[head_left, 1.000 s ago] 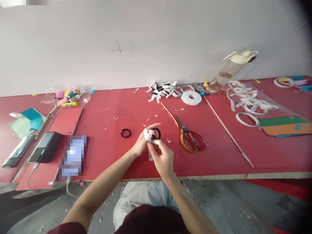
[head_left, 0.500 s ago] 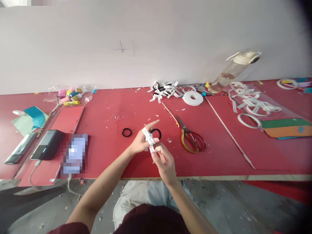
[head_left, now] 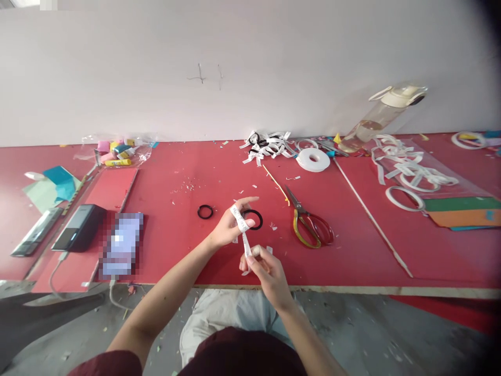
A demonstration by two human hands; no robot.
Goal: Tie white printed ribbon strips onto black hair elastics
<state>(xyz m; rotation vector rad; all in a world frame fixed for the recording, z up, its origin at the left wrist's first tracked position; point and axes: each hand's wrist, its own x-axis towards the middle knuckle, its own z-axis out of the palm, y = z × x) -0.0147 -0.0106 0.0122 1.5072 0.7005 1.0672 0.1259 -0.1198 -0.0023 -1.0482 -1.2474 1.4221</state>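
Observation:
A white ribbon [head_left: 246, 243] with printed dark lettering runs between my two hands. My left hand [head_left: 227, 228] has it looped across the fingers and held at the thumb, with the index finger stretched out. My right hand [head_left: 271, 274] pinches the lower end of the ribbon between thumb and fingers. Just beyond my left fingertips is a black hair tie [head_left: 261, 220]; part of it is hidden behind that hand, so I cannot tell whether they touch. Another black hair tie [head_left: 198, 211] lies on the table to the left.
On the red table [head_left: 168, 230] scissors [head_left: 298, 211] lie open to the right. Behind are a white roll [head_left: 309, 165] and a pile of black-and-white ribbon pieces [head_left: 270, 145]. A bottle [head_left: 364, 128] leans at the wall. A phone [head_left: 123, 243] and power bank [head_left: 78, 230] sit left.
My right hand has moved down towards me, away from my left hand, and more of the ribbon now stretches between them. The view has shifted slightly.

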